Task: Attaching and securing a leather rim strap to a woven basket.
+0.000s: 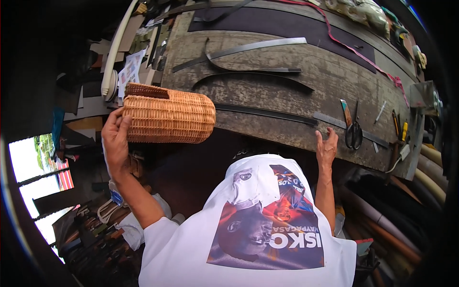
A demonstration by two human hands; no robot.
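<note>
The left hand (115, 136) is raised, wrist bent up from a forearm that comes in from below, and it is clamped on the open end of a woven wicker basket (172, 119), with the thumb along the near side and the fingers curling round the rim. The basket lies sideways, a cylinder reaching to the right of that hand, with a rectangular notch in its upper side just beyond the fingers; whether it rests on the table (334, 93) or is held clear of it is hard to tell from this angle.

The right hand (326, 148) is empty at the table's near edge, forearm upright, fingers apart and loosely bent.

Between the hands a long black strap (267, 113) runs from behind the basket to just short of the right hand's fingertips. A steel ruler (377, 139) lies beyond and to the right of these fingers, with black-handled scissors (354, 136) across it, in the way on that side. Farther right is a yellow-handled tool (405, 130). Beyond both hands lie a curved black strip (258, 73), a shiny grey strip (248, 49), a dark sheet (287, 26) and a pink tape (329, 28).
</note>
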